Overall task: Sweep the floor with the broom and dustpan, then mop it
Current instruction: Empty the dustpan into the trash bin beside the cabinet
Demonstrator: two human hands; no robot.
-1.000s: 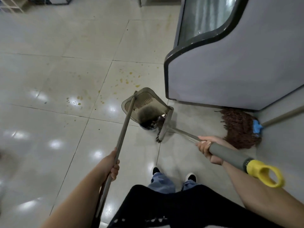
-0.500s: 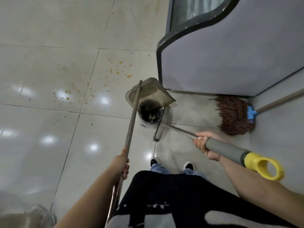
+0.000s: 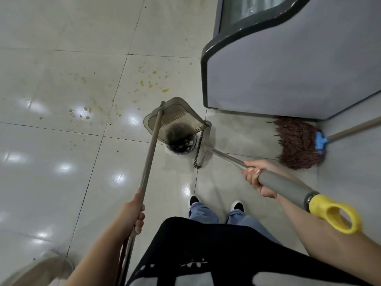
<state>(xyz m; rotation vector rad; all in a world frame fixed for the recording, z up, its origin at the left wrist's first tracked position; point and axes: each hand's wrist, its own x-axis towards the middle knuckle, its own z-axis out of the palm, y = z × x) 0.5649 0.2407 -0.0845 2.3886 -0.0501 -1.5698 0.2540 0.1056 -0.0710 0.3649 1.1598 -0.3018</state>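
A grey long-handled dustpan [image 3: 175, 118] stands on the tiled floor, dark debris gathered at its lower mouth. My left hand [image 3: 135, 213] grips its metal pole low down. My right hand [image 3: 257, 178] is closed on the broom handle just ahead of its grey grip, which ends in a yellow loop [image 3: 335, 215]. The broom head [image 3: 203, 145] stands on edge against the dustpan's right side. A brown string mop [image 3: 296, 143] with a blue clip lies on the floor to the right, its handle running off the right edge.
A large grey cabinet with a glass top [image 3: 288, 58] fills the upper right; the mop lies at its base. Yellow-orange spots [image 3: 148, 83] stain the tiles beyond the dustpan. My feet [image 3: 214, 203] stand just behind the broom. A blurred pale object [image 3: 41, 269] sits at bottom left.
The dustpan has tipped more upright and drawn closer to the broom head. My left hand slid a little along the pole; the view shifted slightly.
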